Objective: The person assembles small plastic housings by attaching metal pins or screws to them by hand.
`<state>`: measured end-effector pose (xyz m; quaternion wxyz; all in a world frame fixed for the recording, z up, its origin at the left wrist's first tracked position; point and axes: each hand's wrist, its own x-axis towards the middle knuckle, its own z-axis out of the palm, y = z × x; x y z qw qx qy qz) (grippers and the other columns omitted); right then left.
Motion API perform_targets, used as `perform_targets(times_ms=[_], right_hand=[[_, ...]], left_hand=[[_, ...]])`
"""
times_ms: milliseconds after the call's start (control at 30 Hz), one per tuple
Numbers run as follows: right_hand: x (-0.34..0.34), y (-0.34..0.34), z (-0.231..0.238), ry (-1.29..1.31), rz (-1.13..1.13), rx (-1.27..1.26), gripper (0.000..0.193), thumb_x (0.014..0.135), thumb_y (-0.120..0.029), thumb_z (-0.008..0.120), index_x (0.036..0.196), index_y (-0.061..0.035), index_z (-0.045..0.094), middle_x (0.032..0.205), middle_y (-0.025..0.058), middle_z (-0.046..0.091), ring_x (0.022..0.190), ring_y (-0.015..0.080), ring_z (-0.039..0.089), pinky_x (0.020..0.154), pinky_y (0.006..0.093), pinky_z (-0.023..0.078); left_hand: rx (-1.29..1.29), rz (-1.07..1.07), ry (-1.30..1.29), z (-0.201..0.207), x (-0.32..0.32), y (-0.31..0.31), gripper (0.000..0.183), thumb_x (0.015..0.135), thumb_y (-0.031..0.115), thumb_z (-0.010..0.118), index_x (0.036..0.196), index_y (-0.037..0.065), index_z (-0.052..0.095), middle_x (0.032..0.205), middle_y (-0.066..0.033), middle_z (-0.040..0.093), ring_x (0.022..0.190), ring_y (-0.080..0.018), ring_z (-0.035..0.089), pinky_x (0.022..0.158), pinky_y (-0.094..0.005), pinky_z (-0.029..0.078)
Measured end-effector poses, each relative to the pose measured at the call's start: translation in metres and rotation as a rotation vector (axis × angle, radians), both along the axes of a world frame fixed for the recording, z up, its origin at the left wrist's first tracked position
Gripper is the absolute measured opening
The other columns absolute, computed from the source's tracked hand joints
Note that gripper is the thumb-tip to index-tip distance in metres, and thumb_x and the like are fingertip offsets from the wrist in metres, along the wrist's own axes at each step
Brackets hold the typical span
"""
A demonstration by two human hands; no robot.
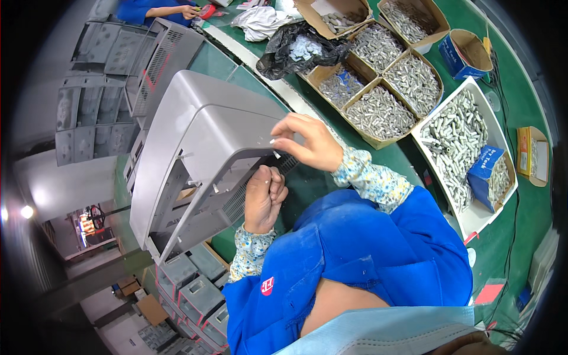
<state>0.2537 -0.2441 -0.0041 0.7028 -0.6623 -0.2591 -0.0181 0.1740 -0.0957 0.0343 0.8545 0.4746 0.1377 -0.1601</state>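
A large grey plastic housing (236,127) stands tilted in front of me, with its hollow, slotted side toward my hands. My right hand (310,142) is at its upper edge, thumb and forefinger bent round a small white peg (272,141). Just below, another white peg (276,154) sticks out at the housing's rim. My left hand (264,198) is closed beside the opening, its fingertips pressed together; a tiny pale bit shows there, too small to name. More white pegs (215,189) stand out from the housing's inner edge.
On the green table, cardboard boxes (378,121) and a white bin (429,151) hold many small pale cylindrical pieces. A black plastic bag (272,59) lies near them. Grey housings are stacked at left (94,97) and below (201,296). Another person's hand (188,12) is at the far edge.
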Motion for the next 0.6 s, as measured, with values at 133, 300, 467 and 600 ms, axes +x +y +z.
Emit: perform_targets(times_ms=[133, 300, 467, 600], right_hand=[[-0.019, -0.012, 0.013, -0.274, 0.217, -0.017, 0.015, 0.073, -0.007, 0.061, 0.087, -0.0032, 0.060, 0.073, 0.0079, 0.054, 0.069, 0.0216, 0.053, 0.062, 0.0317, 0.041], [-0.011, -0.012, 0.013, -0.004, 0.369, 0.164, 0.009, 0.074, -0.003, 0.059, 0.082, -0.0008, 0.060, 0.078, 0.0075, 0.057, 0.075, 0.0173, 0.055, 0.069, 0.0285, 0.043], [0.009, 0.000, 0.013, 0.123, -0.026, 0.133, 0.012, 0.074, -0.005, 0.057, 0.085, -0.0007, 0.061, 0.076, 0.0063, 0.059, 0.070, 0.0127, 0.055, 0.067, 0.0257, 0.043], [0.013, 0.005, 0.008, 0.190, 0.093, 0.267, 0.011, 0.074, -0.009, 0.060, 0.083, -0.0017, 0.061, 0.076, 0.0053, 0.059, 0.070, 0.0118, 0.055, 0.067, 0.0250, 0.043]], left_hand=[[0.072, -0.129, -0.049, 0.004, -0.003, 0.001, 0.028, 0.086, 0.029, 0.049, 0.075, 0.003, 0.050, 0.059, 0.0012, 0.039, 0.048, -0.0048, 0.029, 0.041, -0.0184, 0.024], [-0.042, -0.198, -0.034, 0.004, -0.002, 0.002, 0.027, 0.089, 0.028, 0.043, 0.086, 0.002, 0.049, 0.069, -0.0014, 0.046, 0.053, -0.0056, 0.035, 0.043, -0.0181, 0.027], [0.035, 0.069, 0.098, 0.014, 0.000, -0.007, 0.019, 0.090, 0.012, 0.034, 0.102, 0.000, 0.043, 0.079, -0.0057, 0.048, 0.062, -0.0085, 0.039, 0.050, -0.0187, 0.034], [0.008, 0.034, 0.049, 0.014, -0.002, -0.002, 0.019, 0.091, 0.015, 0.036, 0.101, 0.001, 0.044, 0.075, -0.0052, 0.049, 0.052, -0.0067, 0.035, 0.044, -0.0173, 0.031]])
